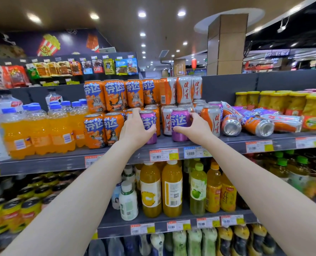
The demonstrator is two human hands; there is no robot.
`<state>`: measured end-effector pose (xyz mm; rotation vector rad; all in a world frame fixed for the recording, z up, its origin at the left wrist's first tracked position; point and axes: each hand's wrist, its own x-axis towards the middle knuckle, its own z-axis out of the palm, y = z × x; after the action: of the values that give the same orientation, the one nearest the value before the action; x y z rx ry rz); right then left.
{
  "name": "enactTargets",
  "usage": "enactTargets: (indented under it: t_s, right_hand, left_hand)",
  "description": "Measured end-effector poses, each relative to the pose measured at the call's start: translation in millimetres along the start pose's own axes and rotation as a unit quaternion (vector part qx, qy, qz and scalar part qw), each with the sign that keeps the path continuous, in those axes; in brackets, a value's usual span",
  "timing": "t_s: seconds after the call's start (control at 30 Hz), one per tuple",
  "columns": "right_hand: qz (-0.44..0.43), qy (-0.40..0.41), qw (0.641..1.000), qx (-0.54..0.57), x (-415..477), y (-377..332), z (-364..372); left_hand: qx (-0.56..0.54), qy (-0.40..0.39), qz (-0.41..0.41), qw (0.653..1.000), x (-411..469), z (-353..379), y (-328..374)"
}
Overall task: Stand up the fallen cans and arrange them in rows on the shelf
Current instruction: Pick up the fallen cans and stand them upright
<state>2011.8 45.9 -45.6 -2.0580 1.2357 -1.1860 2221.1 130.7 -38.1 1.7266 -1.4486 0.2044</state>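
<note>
Left hand (135, 129) fingers (135, 114) grip left purple can (150, 119); right hand (197, 126), right purple can (180, 119)

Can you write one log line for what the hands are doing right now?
left hand: grips upright purple metal can | right hand: grips second upright purple metal can | fallen orange-and-silver cans: lying on grey shelf

The grey shelf (164, 143) carries orange bottles (39, 130) at left, upright cans (95, 131) in the middle, fallen cans (257, 124) and yellow jars (314, 109) at right.
</note>
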Motion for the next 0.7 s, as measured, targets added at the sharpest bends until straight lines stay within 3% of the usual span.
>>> enactTargets:
  t_s: [0.13, 0.27, 0.43, 0.7]
  right_hand:
    - [-0.004, -0.008, 1.000, -0.022, -5.8, -1.3, -3.4]
    - [-0.017, 0.016, 0.999, -0.036, -17.3, -1.2, -15.5]
    - [-0.037, 0.147, 0.986, -0.062, -29.8, 9.8, -44.1]
    - [0.045, 0.208, 0.965, -0.155, -52.6, 50.0, -100.6]
  left_hand:
    - [0.023, -0.005, -0.013, 1.000, -3.0, 1.5, 0.9]
    - [0.129, 0.090, 0.062, 0.986, -8.3, 6.8, 11.4]
    - [0.145, 0.198, 0.171, 0.954, -8.6, 14.6, 35.5]
    - [0.100, 0.153, 0.287, 0.940, -19.4, 51.6, 95.0]
